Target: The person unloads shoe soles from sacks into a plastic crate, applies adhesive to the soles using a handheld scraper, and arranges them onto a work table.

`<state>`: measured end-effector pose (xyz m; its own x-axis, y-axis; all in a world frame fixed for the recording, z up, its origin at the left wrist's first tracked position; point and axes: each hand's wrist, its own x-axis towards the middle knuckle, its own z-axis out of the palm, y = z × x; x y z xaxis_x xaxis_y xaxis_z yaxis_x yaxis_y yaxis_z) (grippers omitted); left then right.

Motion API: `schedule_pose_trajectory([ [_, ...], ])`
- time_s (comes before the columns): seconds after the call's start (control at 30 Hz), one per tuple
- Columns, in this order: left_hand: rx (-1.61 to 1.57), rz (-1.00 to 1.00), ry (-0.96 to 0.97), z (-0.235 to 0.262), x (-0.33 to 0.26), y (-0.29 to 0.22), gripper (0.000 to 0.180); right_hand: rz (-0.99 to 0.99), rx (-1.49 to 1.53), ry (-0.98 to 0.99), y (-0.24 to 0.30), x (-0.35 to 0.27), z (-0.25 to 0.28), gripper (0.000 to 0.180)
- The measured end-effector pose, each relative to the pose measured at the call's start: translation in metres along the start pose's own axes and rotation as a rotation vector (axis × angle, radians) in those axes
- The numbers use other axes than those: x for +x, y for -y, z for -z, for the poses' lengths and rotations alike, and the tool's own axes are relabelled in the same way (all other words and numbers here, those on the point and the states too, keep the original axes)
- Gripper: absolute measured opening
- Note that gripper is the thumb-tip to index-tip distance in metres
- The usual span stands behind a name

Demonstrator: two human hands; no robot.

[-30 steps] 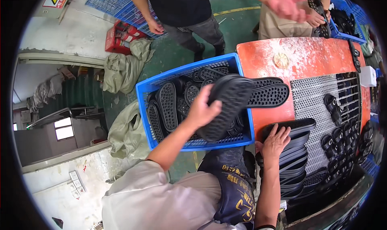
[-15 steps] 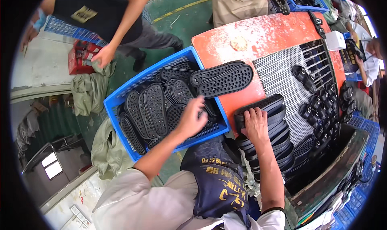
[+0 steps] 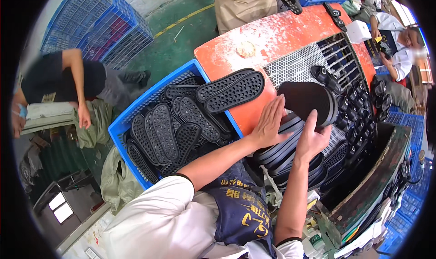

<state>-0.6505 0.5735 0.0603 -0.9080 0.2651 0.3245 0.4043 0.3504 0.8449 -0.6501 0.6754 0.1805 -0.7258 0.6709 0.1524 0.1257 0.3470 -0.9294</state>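
A stack of black shoe soles (image 3: 281, 155) stands at the near side of the orange table. Above it my right hand (image 3: 312, 138) grips black soles (image 3: 305, 100) near their right edge, smooth face up and tilted; at least two layers show along that edge. Stretched out fairly flat, the fingers of my left hand (image 3: 271, 125) lie at the left end of these soles, beside the stack. To the left, a blue crate (image 3: 150, 109) is full of black soles with round dimples (image 3: 164, 132). Two more dimpled soles (image 3: 231, 91) lie side by side, bridging crate rim and tabletop.
The orange table (image 3: 227, 41) holds a perforated metal plate (image 3: 295, 61) and several black sandals (image 3: 356, 118) at right. A wooden trough (image 3: 372, 177) borders the near right. One co-worker (image 3: 68, 79) bends at left; others stand across the table. Blue crates (image 3: 100, 27) are stacked behind.
My left hand has moved right from over the crate to the stack. My right hand has raised and tilted soles off the top. The co-worker at left has moved farther left.
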Motion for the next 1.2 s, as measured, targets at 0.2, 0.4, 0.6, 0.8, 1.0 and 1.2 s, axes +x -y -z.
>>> schedule_pose_trajectory([
  [0.2,-0.014,-0.061,-0.147,0.038,0.022,0.016,0.070,-0.344,0.349,0.598,-0.023,-0.021,0.021,0.041],
  [0.4,-0.075,0.395,0.568,0.065,0.024,0.082,0.080,0.319,-0.846,0.525,-0.112,0.021,0.051,0.053],
  [0.6,0.124,0.424,0.615,0.032,0.015,0.094,0.075,0.786,-1.282,0.871,-0.156,0.064,0.032,0.051],
  [0.8,0.384,0.124,0.337,0.017,-0.009,0.088,0.061,0.642,-0.939,0.961,-0.130,0.081,0.025,0.027],
  [1.0,0.006,0.086,0.198,0.033,-0.008,0.064,0.046,0.535,-0.762,0.999,-0.059,0.098,0.020,0.042],
  [1.2,-0.110,0.177,0.344,0.041,0.003,0.012,0.083,0.018,-0.601,1.136,-0.010,0.124,0.022,0.049],
])
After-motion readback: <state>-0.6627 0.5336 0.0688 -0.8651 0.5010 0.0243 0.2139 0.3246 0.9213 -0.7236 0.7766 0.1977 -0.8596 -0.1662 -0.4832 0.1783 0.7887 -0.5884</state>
